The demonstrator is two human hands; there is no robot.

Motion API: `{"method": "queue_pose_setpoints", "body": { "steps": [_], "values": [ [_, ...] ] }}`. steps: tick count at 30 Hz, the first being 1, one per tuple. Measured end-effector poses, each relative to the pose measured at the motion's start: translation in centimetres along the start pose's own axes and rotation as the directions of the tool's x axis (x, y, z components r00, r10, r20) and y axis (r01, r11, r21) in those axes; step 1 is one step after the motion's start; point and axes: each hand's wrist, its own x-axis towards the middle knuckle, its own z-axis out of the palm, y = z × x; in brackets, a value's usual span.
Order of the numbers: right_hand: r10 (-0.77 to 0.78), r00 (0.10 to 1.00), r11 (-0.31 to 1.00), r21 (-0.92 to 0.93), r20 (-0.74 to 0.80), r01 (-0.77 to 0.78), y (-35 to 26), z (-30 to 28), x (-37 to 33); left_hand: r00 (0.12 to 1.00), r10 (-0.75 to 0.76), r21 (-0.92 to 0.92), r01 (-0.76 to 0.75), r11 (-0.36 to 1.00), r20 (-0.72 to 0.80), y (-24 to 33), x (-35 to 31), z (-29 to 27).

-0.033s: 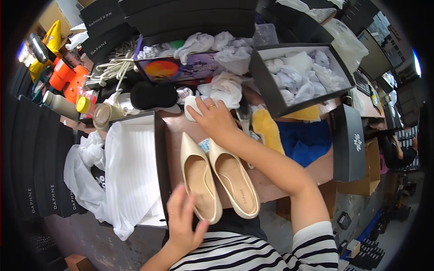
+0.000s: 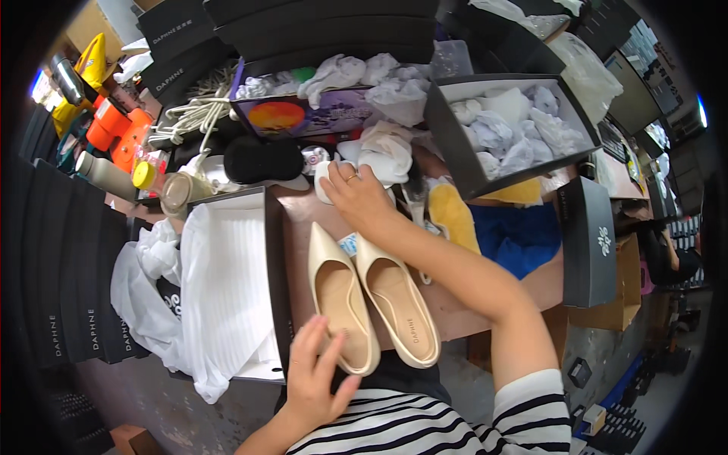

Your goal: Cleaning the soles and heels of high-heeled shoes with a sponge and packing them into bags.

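Note:
Two cream pointed pumps, a left shoe (image 2: 328, 246) and a right shoe (image 2: 377, 262), lie side by side before me, toes pointing away. At the left shoe's heel is my left hand (image 2: 315, 375), fingers apart and holding nothing; whether it touches the shoe I cannot tell. My right hand (image 2: 356, 196) reaches past the toes, its fingers curled over a small white pad (image 2: 321, 184) on the table. To the left stands an open shoebox (image 2: 277, 265) lined with white tissue paper (image 2: 227, 262).
A black box (image 2: 485, 171) of crumpled paper sits at the back right. Beside my right forearm lie a yellow cloth (image 2: 453, 220) and a blue cloth (image 2: 517, 239). Bottles, including a yellow-capped one (image 2: 144, 175), and a black shoe brush-like object (image 2: 262, 159) crowd the back left.
The whole view has shifted slightly. My left hand has moved a little to the right by the left shoe's heel. My right hand stays on the white pad.

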Motion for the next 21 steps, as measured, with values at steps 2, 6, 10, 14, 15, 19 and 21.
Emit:
{"method": "queue_pose_setpoints", "body": {
  "steps": [2,6,10,14,15,19,21],
  "values": [
    [-0.177,0.975,0.933,-0.294,0.136,0.210,0.0,1.4,1.0,0.998,0.045,0.007,-0.046,0.999,0.043,0.5,0.5,-1.2],
    [-0.288,0.929,0.945,-0.086,0.232,0.314,0.7,0.8,1.9,1.000,0.013,-0.028,-0.013,1.000,-0.006,-0.9,2.3,-4.1],
    [0.244,0.966,0.761,0.635,-0.085,-0.137,-2.7,-7.8,1.6,0.788,-0.559,-0.870,0.441,0.219,0.259,-2.7,6.9,-4.7],
    [0.290,0.936,0.440,0.842,0.197,-0.313,-6.5,-12.0,-1.9,0.891,-0.440,-0.657,0.400,0.638,0.115,-3.6,9.9,-3.2],
    [0.149,0.963,0.390,0.881,0.225,-0.267,-5.2,-11.7,-3.1,0.930,-0.360,-0.421,0.356,0.834,0.073,-4.3,9.9,-2.9],
    [0.102,0.923,0.697,0.636,0.370,-0.332,0.7,-10.0,-4.3,0.962,0.127,0.455,-0.228,0.861,0.242,-5.4,7.3,-2.3],
    [0.165,0.964,0.948,0.237,0.210,-0.214,3.1,-6.9,-4.3,0.798,0.312,0.500,-0.576,0.647,0.515,-4.0,7.3,-1.4]
  ]
}}
